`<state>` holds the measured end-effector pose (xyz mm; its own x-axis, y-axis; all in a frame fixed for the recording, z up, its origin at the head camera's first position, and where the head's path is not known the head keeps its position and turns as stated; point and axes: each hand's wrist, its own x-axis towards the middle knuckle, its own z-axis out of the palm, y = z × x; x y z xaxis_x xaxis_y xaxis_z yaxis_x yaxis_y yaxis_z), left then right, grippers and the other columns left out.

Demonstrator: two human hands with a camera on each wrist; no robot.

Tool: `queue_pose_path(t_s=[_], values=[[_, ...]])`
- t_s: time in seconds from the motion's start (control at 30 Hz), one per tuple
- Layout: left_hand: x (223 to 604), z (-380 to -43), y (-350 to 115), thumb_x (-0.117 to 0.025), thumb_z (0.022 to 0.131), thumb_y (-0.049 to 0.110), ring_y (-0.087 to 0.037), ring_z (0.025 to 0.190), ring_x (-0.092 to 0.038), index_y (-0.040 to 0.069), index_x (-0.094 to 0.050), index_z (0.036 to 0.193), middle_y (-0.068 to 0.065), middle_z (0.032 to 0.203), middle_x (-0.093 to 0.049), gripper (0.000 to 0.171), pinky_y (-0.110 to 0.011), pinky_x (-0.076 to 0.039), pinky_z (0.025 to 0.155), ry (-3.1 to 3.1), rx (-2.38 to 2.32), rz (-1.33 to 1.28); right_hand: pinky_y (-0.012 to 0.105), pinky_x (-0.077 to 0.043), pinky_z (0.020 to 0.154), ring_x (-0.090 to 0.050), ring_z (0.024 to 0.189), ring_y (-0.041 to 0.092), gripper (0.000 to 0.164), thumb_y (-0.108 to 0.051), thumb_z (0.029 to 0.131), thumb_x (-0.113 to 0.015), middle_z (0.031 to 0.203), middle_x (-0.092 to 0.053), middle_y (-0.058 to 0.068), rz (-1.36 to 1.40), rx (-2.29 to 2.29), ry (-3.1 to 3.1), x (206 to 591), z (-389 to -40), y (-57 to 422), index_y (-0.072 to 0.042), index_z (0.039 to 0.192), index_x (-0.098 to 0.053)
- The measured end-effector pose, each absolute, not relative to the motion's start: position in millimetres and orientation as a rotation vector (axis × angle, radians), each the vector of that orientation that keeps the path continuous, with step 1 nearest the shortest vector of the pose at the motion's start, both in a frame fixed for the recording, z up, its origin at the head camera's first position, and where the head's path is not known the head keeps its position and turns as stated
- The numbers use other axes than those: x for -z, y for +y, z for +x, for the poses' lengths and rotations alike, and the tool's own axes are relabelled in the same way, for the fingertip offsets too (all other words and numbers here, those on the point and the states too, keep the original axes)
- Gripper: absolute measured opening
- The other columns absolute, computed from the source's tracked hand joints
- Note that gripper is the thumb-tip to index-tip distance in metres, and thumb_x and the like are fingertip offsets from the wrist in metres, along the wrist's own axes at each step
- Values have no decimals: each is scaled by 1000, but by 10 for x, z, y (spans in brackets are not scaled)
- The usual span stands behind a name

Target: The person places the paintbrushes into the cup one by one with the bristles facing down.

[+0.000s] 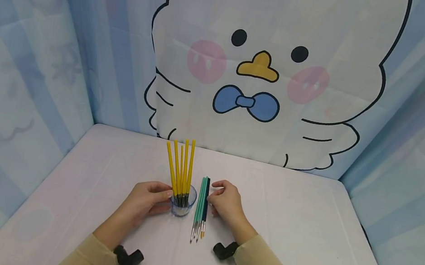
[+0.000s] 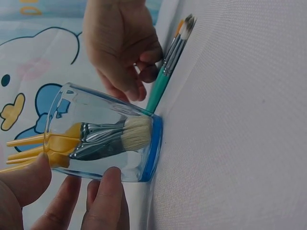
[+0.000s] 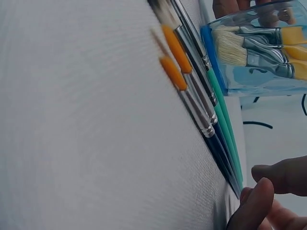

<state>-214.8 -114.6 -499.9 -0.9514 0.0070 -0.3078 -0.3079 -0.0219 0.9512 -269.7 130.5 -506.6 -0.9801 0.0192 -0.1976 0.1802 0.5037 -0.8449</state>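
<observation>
A clear cup with a blue base [image 1: 181,210] stands on the table, holding several yellow-handled paintbrushes [image 1: 180,169], bristles down. My left hand [image 1: 146,200] holds the cup's left side, thumb by the rim and fingertips against the wall in the left wrist view. To the right of the cup, thin paintbrushes with green handles [image 1: 200,199] and dark blue handles [image 1: 207,200] lie side by side, bristles toward me. Beside their handle ends is my right hand [image 1: 228,203], fingers loosely bent and nothing seen between them. Whether it touches a handle is unclear.
A pale cloth covers the table [image 1: 283,235]. Behind it hangs a curtain with a cartoon bird [image 1: 270,22], and blue striped curtains [image 1: 14,52] close in both sides. Black wrist-worn pieces [image 1: 128,258] stick out by the sleeves.
</observation>
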Motion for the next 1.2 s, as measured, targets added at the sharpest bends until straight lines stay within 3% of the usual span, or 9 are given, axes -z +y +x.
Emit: queue_pose_path(t_s=[0.27, 0.8, 1.2], values=[[4998, -2146, -1146, -75, 101, 14, -24, 108, -74, -1, -73, 127, -21, 129, -70, 30, -42, -68, 95, 2039, -2065, -318, 23, -50, 46, -57, 50, 16, 35, -7, 92, -78, 81, -64, 5, 151, 1364, 2653, 5051, -2685, 1274, -9, 125, -67], [4996, -2151, -1145, -75, 101, 13, -23, 106, -74, -1, -73, 125, -19, 126, -70, 28, -42, -68, 95, 2040, -2069, -310, 26, -46, 51, -58, 52, 15, 32, -2, 87, -75, 72, -64, 2, 116, 1227, 2774, 5073, -2707, 1244, -6, 118, -70], [4998, -2150, -1147, -75, 101, 13, -23, 106, -74, -2, -74, 125, -19, 126, -71, 28, -42, -68, 95, 2036, -2072, -312, 22, -45, 43, -56, 45, 12, 34, 1, 87, -70, 72, -64, 3, 129, 1264, 2728, 5078, -2722, 1262, -6, 120, -68]])
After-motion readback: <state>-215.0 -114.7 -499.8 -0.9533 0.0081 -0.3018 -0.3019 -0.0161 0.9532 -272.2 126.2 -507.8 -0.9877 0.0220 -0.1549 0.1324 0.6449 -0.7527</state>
